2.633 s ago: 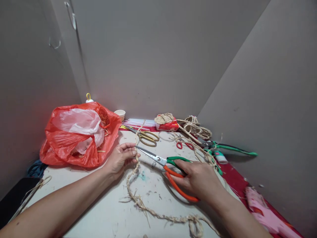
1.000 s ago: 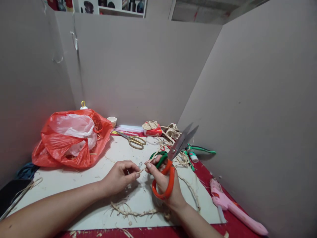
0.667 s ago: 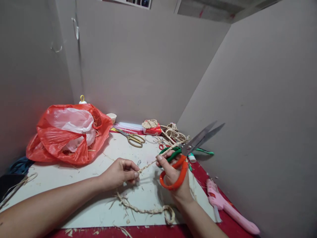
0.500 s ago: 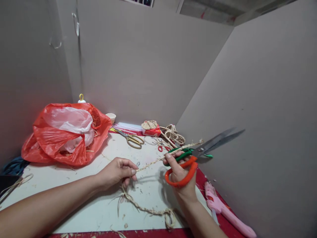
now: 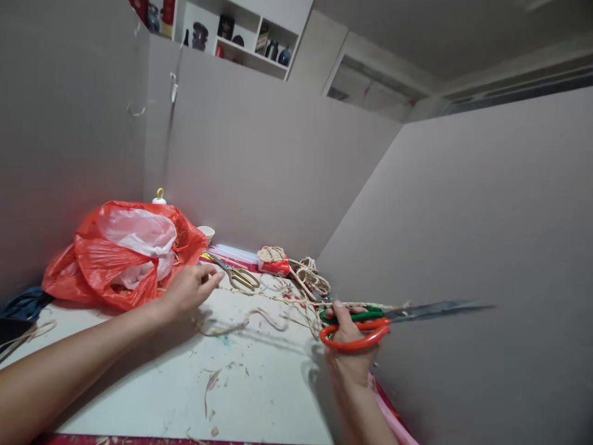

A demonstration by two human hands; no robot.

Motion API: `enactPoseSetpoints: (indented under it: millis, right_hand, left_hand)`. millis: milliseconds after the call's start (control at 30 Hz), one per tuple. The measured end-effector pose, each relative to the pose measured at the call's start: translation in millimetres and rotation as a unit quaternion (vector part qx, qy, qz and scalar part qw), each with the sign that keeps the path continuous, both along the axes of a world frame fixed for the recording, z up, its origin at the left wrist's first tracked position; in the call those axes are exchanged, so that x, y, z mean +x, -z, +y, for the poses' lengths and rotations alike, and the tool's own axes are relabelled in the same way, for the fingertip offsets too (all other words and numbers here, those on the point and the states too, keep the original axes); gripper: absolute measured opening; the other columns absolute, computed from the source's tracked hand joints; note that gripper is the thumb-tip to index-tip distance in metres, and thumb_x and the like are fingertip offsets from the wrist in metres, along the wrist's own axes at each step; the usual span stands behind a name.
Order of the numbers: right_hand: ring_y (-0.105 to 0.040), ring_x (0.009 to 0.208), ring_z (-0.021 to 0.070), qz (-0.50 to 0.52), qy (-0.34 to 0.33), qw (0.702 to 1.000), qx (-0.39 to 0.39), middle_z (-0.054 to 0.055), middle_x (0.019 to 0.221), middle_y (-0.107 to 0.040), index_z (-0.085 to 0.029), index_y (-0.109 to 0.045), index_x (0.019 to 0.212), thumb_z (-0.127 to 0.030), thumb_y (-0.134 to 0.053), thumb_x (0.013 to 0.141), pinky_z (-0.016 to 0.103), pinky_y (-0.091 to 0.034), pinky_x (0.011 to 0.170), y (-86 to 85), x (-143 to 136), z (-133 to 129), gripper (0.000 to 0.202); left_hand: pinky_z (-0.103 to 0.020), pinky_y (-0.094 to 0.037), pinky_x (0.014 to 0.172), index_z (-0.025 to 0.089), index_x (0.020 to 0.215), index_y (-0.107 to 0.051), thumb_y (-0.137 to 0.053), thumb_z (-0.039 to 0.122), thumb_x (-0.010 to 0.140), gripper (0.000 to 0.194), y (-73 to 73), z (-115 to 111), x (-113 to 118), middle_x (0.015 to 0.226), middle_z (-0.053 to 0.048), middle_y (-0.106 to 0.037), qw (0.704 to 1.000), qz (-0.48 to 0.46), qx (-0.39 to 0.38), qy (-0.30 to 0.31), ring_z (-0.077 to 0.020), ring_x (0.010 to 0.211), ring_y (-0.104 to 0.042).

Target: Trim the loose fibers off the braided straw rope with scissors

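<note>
My left hand (image 5: 192, 289) is closed in a pinch on one end of a thin braided straw cord (image 5: 269, 298), near the plastic bag. The cord stretches across to my right hand (image 5: 346, 346), which is closed round a pair of large scissors (image 5: 356, 340) and also pinches the cord. An orange handle loop and a green handle part show at the fingers. The scissors' blades point right, with the cord's other end lying along them. Below the taut stretch, a looser length of cord (image 5: 217, 332) hangs from my left hand's side; its contact with the table is unclear.
A red plastic bag (image 5: 115, 266) stands at the left. Gold-handled scissors (image 5: 243, 278), a paper cup (image 5: 207, 233), glue sticks (image 5: 234, 253) and coiled cord (image 5: 312, 278) lie along the back. Straw scraps (image 5: 210, 383) dot the white board (image 5: 157, 395). Grey partitions (image 5: 259, 161) enclose the table.
My left hand has moved left and up toward the bag, and the hands are farther apart. The loose cord has lifted from the front. The scissors have swung flatter. The view has tilted up.
</note>
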State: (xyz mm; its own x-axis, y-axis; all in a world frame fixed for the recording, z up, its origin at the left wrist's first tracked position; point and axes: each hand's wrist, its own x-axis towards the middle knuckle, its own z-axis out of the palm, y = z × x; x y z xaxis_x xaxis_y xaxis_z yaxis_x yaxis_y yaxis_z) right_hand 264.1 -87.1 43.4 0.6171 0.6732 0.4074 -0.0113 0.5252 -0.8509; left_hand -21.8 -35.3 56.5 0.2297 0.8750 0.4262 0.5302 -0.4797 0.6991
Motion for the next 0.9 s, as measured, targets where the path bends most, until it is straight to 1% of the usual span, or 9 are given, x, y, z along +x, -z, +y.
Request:
enactPoseSetpoints:
  millis: [100,167,267,367,500,567,700,800,900]
  right_hand:
    - [-0.052,0.056,0.0073,0.037,0.021,0.999,0.012,-0.01,0.067,-0.049,-0.024,-0.042,0.079,-0.029,-0.071,0.065,0.021,-0.045,0.057,1.3,-8,-1,0.033]
    - [-0.053,0.054,0.0078,0.042,0.001,0.999,0.0,-0.009,0.068,-0.05,-0.022,-0.044,0.078,-0.029,-0.074,0.062,0.022,-0.045,0.054,3.5,-19,-3,0.034]
    - [-0.054,0.055,0.0083,0.033,-0.045,0.998,-0.022,-0.008,0.07,-0.05,-0.021,-0.046,0.078,-0.029,-0.076,0.061,0.023,-0.046,0.055,6.4,-38,-9,0.035]
    - [-0.055,0.056,0.0089,0.003,-0.091,0.995,-0.046,-0.007,0.071,-0.051,-0.021,-0.047,0.079,-0.031,-0.076,0.063,0.024,-0.046,0.055,8.5,-51,-17,0.034]
    - [-0.057,0.056,0.0099,-0.031,-0.139,0.988,-0.057,-0.006,0.072,-0.051,-0.021,-0.047,0.08,-0.033,-0.073,0.068,0.024,-0.047,0.053,8.8,-57,-27,0.031]
    - [-0.057,0.056,0.0103,-0.035,-0.142,0.988,-0.058,-0.005,0.072,-0.051,-0.021,-0.047,0.081,-0.032,-0.072,0.069,0.025,-0.048,0.054,7.4,-57,-30,0.03]
    - [-0.057,0.053,0.0095,-0.019,-0.137,0.989,-0.053,-0.006,0.069,-0.052,-0.021,-0.047,0.08,-0.03,-0.073,0.068,0.025,-0.049,0.054,3.8,-56,-31,0.03]
    - [-0.057,0.052,0.0092,0.009,-0.133,0.989,-0.057,-0.007,0.065,-0.051,-0.021,-0.047,0.079,-0.03,-0.074,0.066,0.024,-0.047,0.053,2.3,-56,-29,0.031]
    - [-0.055,0.052,0.0082,0.025,-0.125,0.99,-0.055,-0.009,0.064,-0.049,-0.021,-0.047,0.078,-0.029,-0.075,0.064,0.023,-0.047,0.053,2.4,-56,-26,0.032]
  left_hand:
    - [-0.029,-0.036,0.065,0.018,0.084,-0.065,-0.047,0.039,0.085,0.027,-4.3,3,-10,0.074,-0.005,-0.065,0.985,0.106,0.082,-0.106,-0.0184,0.068,-0.056]
    - [-0.035,-0.039,0.076,0.017,0.098,-0.065,-0.047,0.034,0.086,0.028,-2.8,0,-7,0.093,-0.01,-0.067,0.98,0.121,0.122,-0.103,-0.0239,0.087,-0.058]
    - [-0.039,-0.037,0.092,0.017,0.113,-0.059,-0.044,0.032,0.088,0.033,3.8,-15,8,0.112,-0.011,-0.064,0.984,0.085,0.155,-0.01,-0.024,0.106,-0.054]
    - [-0.039,-0.037,0.096,0.019,0.118,-0.058,-0.044,0.03,0.088,0.034,12.2,-34,24,0.117,-0.01,-0.063,0.984,0.068,0.123,0.106,-0.0218,0.109,-0.052]
    - [-0.044,-0.028,0.103,0.023,0.126,-0.053,-0.046,0.025,0.087,0.04,21.9,-45,33,0.129,-0.008,-0.056,0.972,0.057,0.088,0.208,-0.0235,0.123,-0.043]
    - [-0.044,-0.028,0.102,0.023,0.121,-0.058,-0.047,0.023,0.086,0.036,23.8,-45,34,0.119,-0.009,-0.063,0.965,0.044,0.065,0.249,-0.0244,0.118,-0.047]
    - [-0.036,-0.038,0.087,0.02,0.096,-0.069,-0.043,0.024,0.089,0.027,21.2,-47,36,0.082,-0.008,-0.069,0.95,0.032,0.035,0.309,-0.0194,0.083,-0.058]
    - [-0.031,-0.04,0.08,0.018,0.088,-0.07,-0.046,0.026,0.088,0.026,17.4,-50,37,0.077,-0.006,-0.068,0.95,0.005,-0.008,0.312,-0.0162,0.074,-0.057]
    - [-0.026,-0.041,0.07,0.017,0.083,-0.071,-0.052,0.033,0.085,0.025,14.7,-53,38,0.074,-0.004,-0.066,0.941,-0.06,-0.13,0.305,-0.0145,0.07,-0.056]
